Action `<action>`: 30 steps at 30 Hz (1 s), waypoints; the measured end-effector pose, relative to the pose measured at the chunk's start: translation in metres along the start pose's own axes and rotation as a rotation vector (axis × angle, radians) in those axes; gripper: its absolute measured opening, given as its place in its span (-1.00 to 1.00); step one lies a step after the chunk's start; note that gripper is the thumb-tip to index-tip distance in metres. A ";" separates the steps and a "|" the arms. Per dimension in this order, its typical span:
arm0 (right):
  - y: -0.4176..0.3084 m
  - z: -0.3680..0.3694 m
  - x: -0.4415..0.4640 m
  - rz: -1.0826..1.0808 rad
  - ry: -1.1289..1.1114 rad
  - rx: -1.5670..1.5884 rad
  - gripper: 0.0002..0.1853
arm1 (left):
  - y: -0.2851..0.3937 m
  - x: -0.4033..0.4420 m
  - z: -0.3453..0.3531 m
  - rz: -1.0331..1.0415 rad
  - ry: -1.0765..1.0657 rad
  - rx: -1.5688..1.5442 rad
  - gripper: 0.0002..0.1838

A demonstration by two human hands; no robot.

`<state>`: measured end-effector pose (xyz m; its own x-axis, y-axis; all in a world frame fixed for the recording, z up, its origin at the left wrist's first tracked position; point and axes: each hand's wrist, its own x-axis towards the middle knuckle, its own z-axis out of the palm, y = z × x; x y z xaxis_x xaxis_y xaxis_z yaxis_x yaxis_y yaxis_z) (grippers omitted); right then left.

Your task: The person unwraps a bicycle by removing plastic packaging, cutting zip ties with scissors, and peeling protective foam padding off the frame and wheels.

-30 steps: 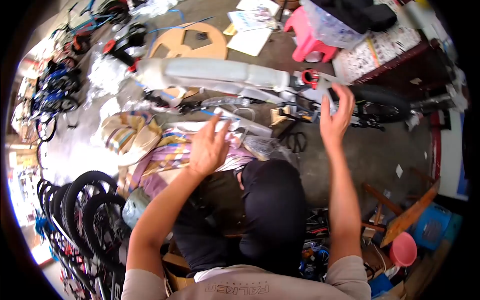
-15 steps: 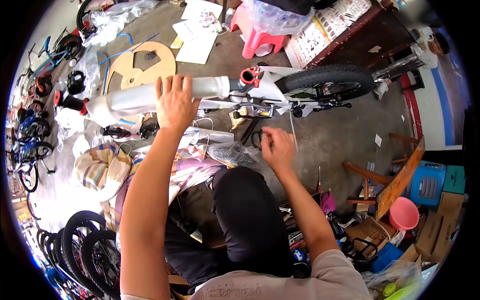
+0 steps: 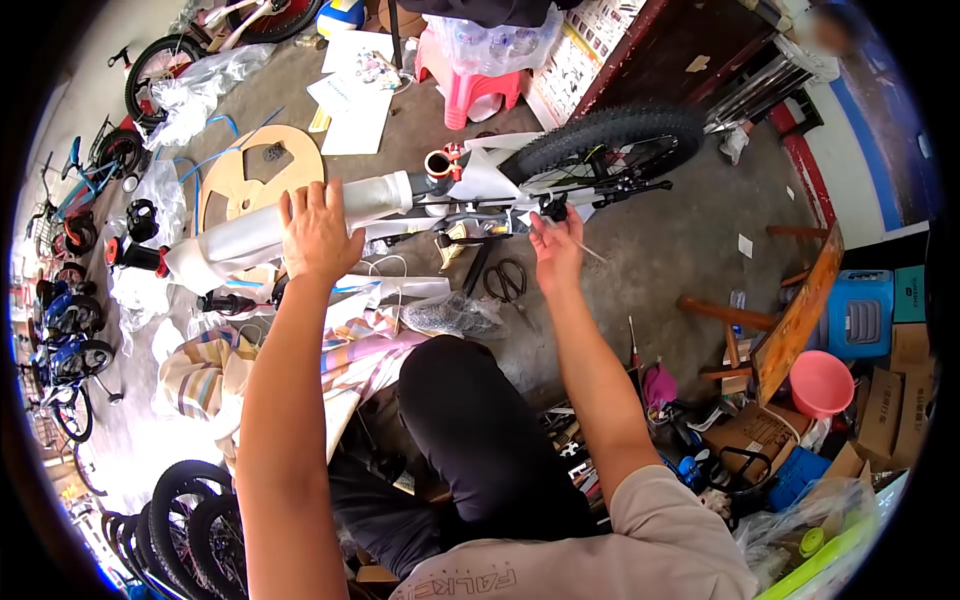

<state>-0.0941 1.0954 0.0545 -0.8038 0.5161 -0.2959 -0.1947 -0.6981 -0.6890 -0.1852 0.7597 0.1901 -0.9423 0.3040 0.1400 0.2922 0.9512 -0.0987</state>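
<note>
A bicycle lies across the floor before me, its main tube [image 3: 235, 236] wrapped in pale foam. My left hand [image 3: 322, 240] rests on that wrapping, fingers spread over the top. Palm up, my right hand [image 3: 558, 258] reaches a small black bicycle part [image 3: 553, 207], fingers apart and slightly curled; whether they touch it is unclear. A thin white strip [image 3: 592, 252] sticks out beside this hand. Below it, black-handled scissors [image 3: 505, 281] lie on the floor. The bicycle's rear tyre [image 3: 625, 140] is at the upper right, and a red clamp [image 3: 452, 160] circles the seat tube opening.
A pink stool [image 3: 465, 85] stands beyond the bicycle. A wooden bench [image 3: 800, 310], a pink basin [image 3: 821, 384] and boxes crowd the right. More tyres [image 3: 185, 515] stand lower left. Striped cloth [image 3: 210, 375] and a cardboard piece [image 3: 235, 170] lie on the floor.
My right hand has moved up from beside the scissors to the black bicycle part. The scissors now lie clear of it. My left hand stays on the wrapped tube; the view has shifted.
</note>
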 end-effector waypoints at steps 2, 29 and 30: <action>-0.002 -0.003 0.004 -0.058 -0.045 -0.219 -0.56 | 0.001 0.001 -0.004 -0.001 -0.059 -0.001 -0.12; -0.050 -0.039 0.028 -0.173 0.172 -0.596 -0.78 | -0.016 0.005 0.003 0.133 0.029 -0.160 -0.14; -0.044 -0.064 0.033 -0.116 0.238 -0.655 -0.80 | -0.015 0.004 0.002 0.136 0.012 -0.154 -0.14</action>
<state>-0.0758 1.1750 0.0329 -0.6389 0.7158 -0.2819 0.1670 -0.2286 -0.9591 -0.1936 0.7464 0.1899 -0.8909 0.4296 0.1477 0.4387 0.8980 0.0344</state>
